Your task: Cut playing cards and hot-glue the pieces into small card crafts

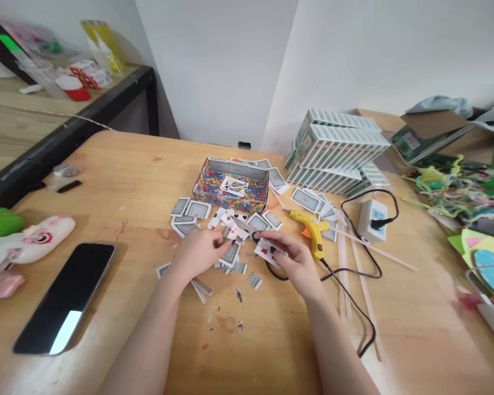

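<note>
My left hand [198, 251] is closed, thumb and forefinger pinched at a small white piece of playing card [234, 232] with red marks. To its right, my right hand [294, 259] grips a playing card [265, 252] showing red hearts. Between the hands lie loose cards and cut card pieces [230, 255], some face up, others showing grey patterned backs. A small dark shape by the right fingertips is too small to make out. Just beyond the hands stands an open box [230, 198] covered in a colourful pattern, with a face card [234, 186] inside.
A yellow glue gun [313, 229] lies right of my right hand, its black cord running to a white power strip [372, 220]. Glue sticks [356, 274] lie nearby. Stacked card cartons [340, 147] stand behind. A phone [66, 299] rests at left; colourful craft scraps [456, 192] crowd the right.
</note>
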Tool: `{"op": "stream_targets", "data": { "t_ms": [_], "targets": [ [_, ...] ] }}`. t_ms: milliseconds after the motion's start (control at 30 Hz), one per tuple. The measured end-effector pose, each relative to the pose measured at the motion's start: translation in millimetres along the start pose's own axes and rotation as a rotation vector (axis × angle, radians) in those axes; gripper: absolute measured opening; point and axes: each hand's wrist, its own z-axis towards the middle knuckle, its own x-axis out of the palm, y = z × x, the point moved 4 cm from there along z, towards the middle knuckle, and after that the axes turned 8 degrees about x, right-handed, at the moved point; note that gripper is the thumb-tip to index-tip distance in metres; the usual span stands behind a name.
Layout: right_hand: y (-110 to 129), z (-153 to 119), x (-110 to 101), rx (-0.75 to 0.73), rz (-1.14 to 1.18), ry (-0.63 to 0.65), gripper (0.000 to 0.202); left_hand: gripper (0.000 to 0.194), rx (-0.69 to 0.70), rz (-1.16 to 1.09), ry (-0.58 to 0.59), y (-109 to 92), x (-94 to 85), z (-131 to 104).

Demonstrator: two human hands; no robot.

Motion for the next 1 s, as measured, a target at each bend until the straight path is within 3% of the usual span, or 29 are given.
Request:
{"op": "stream_targets", "data": {
  "t_ms": [133, 233, 333, 467, 700, 900, 1000],
  "targets": [
    [-4.6, 4.2, -1.9, -0.014, 0.020, -0.035, 0.038, 0.036, -0.014, 0.101, -0.035, -1.4, -4.5, -0.4],
    [-7.6, 6.2, -0.2, -0.016, 0.041, -0.024, 0.038, 0.030, 0.008, 0.038, -0.094, -7.0, -7.3, 0.0],
    [-10.1, 6.9, 3.2, -0.013, 0.062, -0.025, 0.037, 0.021, 0.052, -0.180, -0.126, -17.7, -5.2, 0.3],
    [-12.0, 6.2, 9.9, -0.015, 0.094, -0.007, 0.036, 0.016, 0.125, -0.552, -0.040, -34.8, 7.3, 0.6],
    [-13.9, 6.7, 16.0, -0.023, 0.117, -0.010, 0.027, 0.020, -0.003, -0.774, -0.034, -28.7, 26.2, 3.4],
    [-11.2, 3.1, 24.7, 0.079, 0.377, 0.218, 0.040, 0.016, -0.105, -0.803, -0.196, -19.7, 27.9, 4.8],
    [-16.0, 4.7, 23.8, 0.135, 0.472, 0.147, 0.041, 0.013, -0.134, -0.775, -0.281, -21.4, 27.1, 2.9]
  ]
}}
